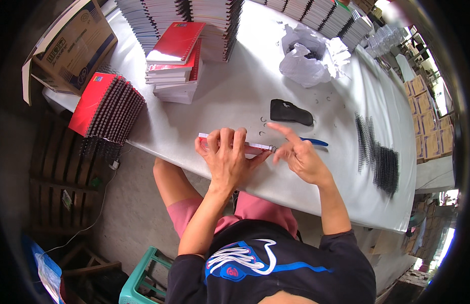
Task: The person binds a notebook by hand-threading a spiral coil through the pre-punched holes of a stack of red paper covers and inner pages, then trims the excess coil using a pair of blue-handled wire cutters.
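My left hand [226, 158] is closed over a notebook [252, 148] near the table's front edge, fingers on its far side and thumb toward its right end. White page edges and a little red cover show; the hand hides most of it. Just right of that end, where a bit of dark wire sticks out, is my right hand [301, 161]. Its index finger stretches to the left, apart from the thumb, and nothing shows between them. Behind the right hand lies a blue-handled tool [315, 142], partly hidden. A small black pouch [290, 112] rests farther back.
Red wire-bound notebooks [95, 101] are stacked at the left by a cardboard box [75, 48]. Another red-topped stack [176, 43] stands farther back. Black wire coils [385, 169] lie at the right on the white-covered table [235, 96]. Crumpled white wrapping [305, 68] holds dark pieces.
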A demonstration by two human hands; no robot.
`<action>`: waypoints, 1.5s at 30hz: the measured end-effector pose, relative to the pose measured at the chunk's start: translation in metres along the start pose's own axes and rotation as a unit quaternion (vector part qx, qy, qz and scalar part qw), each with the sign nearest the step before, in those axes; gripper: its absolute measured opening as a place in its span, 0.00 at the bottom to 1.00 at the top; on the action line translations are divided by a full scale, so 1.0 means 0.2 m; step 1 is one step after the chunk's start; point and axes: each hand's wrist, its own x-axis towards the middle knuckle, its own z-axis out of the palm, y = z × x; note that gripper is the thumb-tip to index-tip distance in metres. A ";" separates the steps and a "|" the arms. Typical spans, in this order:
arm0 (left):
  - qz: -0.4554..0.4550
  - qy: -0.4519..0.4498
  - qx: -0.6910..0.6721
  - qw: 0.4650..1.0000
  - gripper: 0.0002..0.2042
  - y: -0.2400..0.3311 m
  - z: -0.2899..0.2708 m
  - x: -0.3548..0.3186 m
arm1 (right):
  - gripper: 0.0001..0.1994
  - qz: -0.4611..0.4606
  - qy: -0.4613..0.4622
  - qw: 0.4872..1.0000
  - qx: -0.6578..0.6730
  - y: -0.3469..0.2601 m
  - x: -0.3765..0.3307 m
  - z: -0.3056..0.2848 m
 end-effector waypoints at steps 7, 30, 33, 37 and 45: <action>0.051 -0.025 0.000 0.998 0.30 -0.06 -0.02 -0.02 | 0.11 -0.155 0.009 0.983 -0.095 0.07 -0.02 -0.03; 0.019 -0.017 -0.181 0.983 0.28 -0.08 -0.05 0.02 | 0.18 -0.267 -0.059 0.952 0.136 0.30 0.19 -0.13; 0.009 -0.019 -0.193 0.981 0.29 -0.10 -0.04 0.00 | 0.19 -0.261 -0.108 0.955 0.094 0.21 0.20 -0.11; 0.021 -0.016 -0.212 0.977 0.28 -0.10 -0.04 0.02 | 0.20 -0.321 -0.127 0.934 0.087 0.17 0.21 -0.14; 0.027 0.007 -0.208 0.978 0.30 -0.13 -0.04 0.02 | 0.20 -0.310 -0.095 0.946 -0.001 0.10 0.24 -0.09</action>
